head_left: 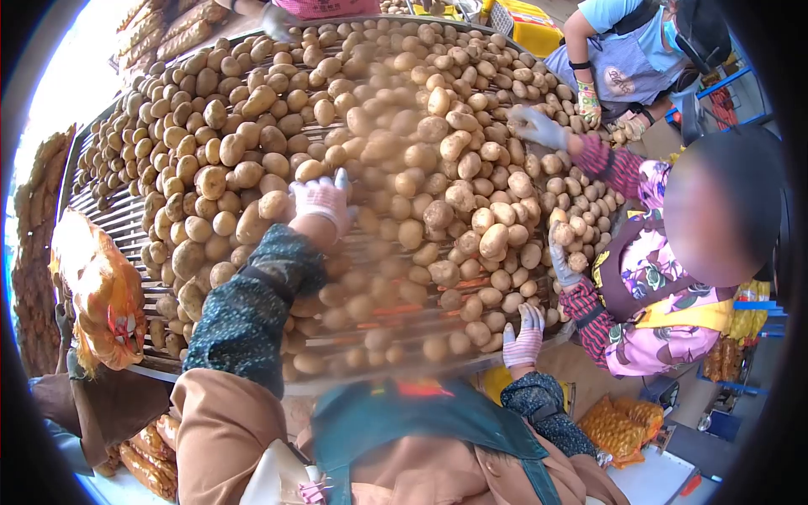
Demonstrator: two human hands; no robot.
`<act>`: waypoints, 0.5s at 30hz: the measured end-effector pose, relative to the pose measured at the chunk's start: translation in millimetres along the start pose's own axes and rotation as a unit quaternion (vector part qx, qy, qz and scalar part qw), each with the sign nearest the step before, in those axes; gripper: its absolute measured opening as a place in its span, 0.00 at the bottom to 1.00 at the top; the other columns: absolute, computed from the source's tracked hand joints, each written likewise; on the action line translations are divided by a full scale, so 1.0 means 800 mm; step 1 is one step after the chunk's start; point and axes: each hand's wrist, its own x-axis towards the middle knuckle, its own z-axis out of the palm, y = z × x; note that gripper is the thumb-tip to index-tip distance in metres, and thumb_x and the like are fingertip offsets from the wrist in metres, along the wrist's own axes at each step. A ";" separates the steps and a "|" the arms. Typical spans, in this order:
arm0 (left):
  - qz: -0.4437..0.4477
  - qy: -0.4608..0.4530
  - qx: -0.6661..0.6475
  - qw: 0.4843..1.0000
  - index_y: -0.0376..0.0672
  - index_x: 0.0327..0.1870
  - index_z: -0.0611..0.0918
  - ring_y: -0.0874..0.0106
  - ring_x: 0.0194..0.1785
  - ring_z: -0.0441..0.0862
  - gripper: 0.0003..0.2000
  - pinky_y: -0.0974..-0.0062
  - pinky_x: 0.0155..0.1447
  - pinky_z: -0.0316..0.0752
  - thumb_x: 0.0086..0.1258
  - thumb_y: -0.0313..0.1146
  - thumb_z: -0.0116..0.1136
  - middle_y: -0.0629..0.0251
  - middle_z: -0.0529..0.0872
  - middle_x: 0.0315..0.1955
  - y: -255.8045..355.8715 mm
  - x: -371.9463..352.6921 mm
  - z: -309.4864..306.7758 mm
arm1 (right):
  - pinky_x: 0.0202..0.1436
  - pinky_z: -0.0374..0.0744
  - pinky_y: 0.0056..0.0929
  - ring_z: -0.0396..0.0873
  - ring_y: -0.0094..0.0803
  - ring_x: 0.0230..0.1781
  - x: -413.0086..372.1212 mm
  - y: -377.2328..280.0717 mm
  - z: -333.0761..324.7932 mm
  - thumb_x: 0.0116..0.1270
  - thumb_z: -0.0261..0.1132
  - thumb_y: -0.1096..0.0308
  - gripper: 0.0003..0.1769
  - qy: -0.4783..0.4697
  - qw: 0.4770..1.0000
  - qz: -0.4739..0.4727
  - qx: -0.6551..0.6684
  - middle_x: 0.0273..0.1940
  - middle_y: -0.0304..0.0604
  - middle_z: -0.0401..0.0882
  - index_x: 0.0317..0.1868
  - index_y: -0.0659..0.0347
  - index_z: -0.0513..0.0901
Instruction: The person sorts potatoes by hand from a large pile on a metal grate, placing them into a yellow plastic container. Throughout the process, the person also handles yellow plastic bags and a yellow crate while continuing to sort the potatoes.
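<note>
Potatoes (438, 215) cover a large slatted sorting table (114, 220). My left hand (321, 202), in a pink and white glove, reaches over the middle of the potatoes, its fingers apart and nothing in them. My right hand (523, 337), gloved alike, rests at the near right edge of the table beside the potatoes, fingers spread and empty. Blurred potatoes lie just right of my left hand.
A co-worker in a floral top (665, 295) stands at the right, both gloved hands over the potatoes. Another in light blue (623, 63) works behind. A filled net bag (99, 290) hangs at the left edge. Potato bags (619, 427) lie on the floor at lower right.
</note>
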 end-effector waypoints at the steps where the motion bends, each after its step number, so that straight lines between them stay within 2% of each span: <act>1: 0.001 0.008 0.010 1.000 0.45 0.76 0.67 0.59 0.61 0.81 0.38 0.48 0.61 0.71 0.71 0.58 0.58 0.55 0.82 0.58 0.004 0.008 0.005 | 0.77 0.66 0.51 0.68 0.53 0.69 0.001 -0.001 -0.002 0.59 0.68 0.68 0.31 0.001 1.000 -0.003 0.000 0.64 0.53 0.75 0.64 0.63 0.76; 2: 0.003 0.017 0.019 1.000 0.45 0.77 0.66 0.60 0.60 0.82 0.38 0.50 0.61 0.72 0.72 0.58 0.58 0.56 0.83 0.57 0.006 0.020 0.007 | 0.77 0.66 0.51 0.68 0.53 0.69 0.002 -0.001 -0.003 0.59 0.68 0.68 0.31 0.004 1.000 -0.005 0.001 0.64 0.53 0.75 0.64 0.62 0.76; 3: 0.016 0.001 -0.011 1.000 0.42 0.73 0.69 0.60 0.58 0.83 0.36 0.54 0.59 0.74 0.72 0.57 0.60 0.55 0.85 0.54 0.005 0.031 0.008 | 0.77 0.65 0.51 0.68 0.53 0.69 0.001 0.000 -0.002 0.59 0.68 0.68 0.31 0.005 1.000 -0.002 0.001 0.64 0.53 0.75 0.64 0.62 0.76; 6: 0.011 0.012 -0.082 0.997 0.40 0.67 0.72 0.58 0.56 0.84 0.33 0.57 0.57 0.77 0.71 0.56 0.62 0.54 0.86 0.51 0.009 0.032 0.012 | 0.77 0.65 0.51 0.68 0.53 0.69 -0.001 0.005 -0.002 0.59 0.68 0.68 0.31 0.005 1.000 -0.003 -0.002 0.64 0.53 0.76 0.64 0.63 0.76; 7: 0.011 0.016 -0.091 0.996 0.39 0.61 0.75 0.56 0.56 0.85 0.30 0.58 0.58 0.77 0.70 0.55 0.63 0.51 0.86 0.51 0.010 0.030 0.012 | 0.77 0.65 0.51 0.68 0.53 0.69 0.001 0.004 -0.002 0.59 0.68 0.68 0.31 0.005 1.000 -0.003 -0.004 0.64 0.53 0.76 0.65 0.63 0.76; 10: 0.062 0.017 -0.132 0.989 0.40 0.65 0.75 0.54 0.55 0.85 0.33 0.58 0.58 0.78 0.67 0.54 0.67 0.51 0.87 0.50 0.020 0.007 0.005 | 0.77 0.65 0.50 0.68 0.53 0.69 -0.001 0.001 -0.002 0.59 0.68 0.68 0.31 0.004 1.000 0.001 -0.003 0.64 0.53 0.76 0.65 0.63 0.76; 11: 0.094 0.009 -0.223 0.970 0.39 0.67 0.75 0.52 0.55 0.85 0.34 0.58 0.58 0.78 0.66 0.54 0.68 0.50 0.87 0.50 0.023 -0.003 0.008 | 0.77 0.65 0.50 0.68 0.53 0.69 0.001 0.000 -0.002 0.59 0.68 0.68 0.31 0.003 1.000 0.003 -0.001 0.64 0.54 0.76 0.65 0.63 0.76; 12: 0.125 0.002 -0.314 0.941 0.39 0.69 0.74 0.51 0.54 0.85 0.36 0.58 0.59 0.79 0.66 0.53 0.69 0.49 0.87 0.49 0.025 -0.013 0.012 | 0.77 0.65 0.50 0.68 0.53 0.69 0.002 0.000 -0.002 0.59 0.68 0.68 0.31 0.002 1.000 0.005 -0.001 0.64 0.54 0.76 0.65 0.63 0.76; 13: 0.150 0.033 -0.406 0.901 0.35 0.70 0.74 0.54 0.52 0.87 0.36 0.62 0.57 0.81 0.67 0.51 0.70 0.51 0.89 0.48 0.029 -0.006 0.054 | 0.77 0.65 0.50 0.68 0.53 0.70 0.001 0.002 -0.001 0.59 0.68 0.68 0.32 0.002 1.000 -0.001 -0.007 0.65 0.54 0.75 0.65 0.63 0.75; 14: 0.107 -0.070 -0.702 0.701 0.35 0.69 0.74 0.62 0.50 0.88 0.34 0.69 0.55 0.82 0.70 0.50 0.69 0.57 0.89 0.47 0.037 -0.010 0.057 | 0.77 0.65 0.50 0.68 0.53 0.70 0.003 0.002 -0.003 0.59 0.68 0.68 0.32 -0.001 1.000 -0.001 -0.006 0.65 0.54 0.75 0.65 0.63 0.75; 15: 0.189 -0.002 -0.716 0.673 0.36 0.68 0.75 0.64 0.49 0.88 0.32 0.71 0.54 0.83 0.70 0.49 0.68 0.59 0.89 0.45 0.027 0.002 0.055 | 0.77 0.65 0.50 0.68 0.53 0.70 0.003 0.002 -0.003 0.59 0.68 0.68 0.32 -0.003 1.000 -0.001 -0.004 0.65 0.54 0.75 0.65 0.63 0.75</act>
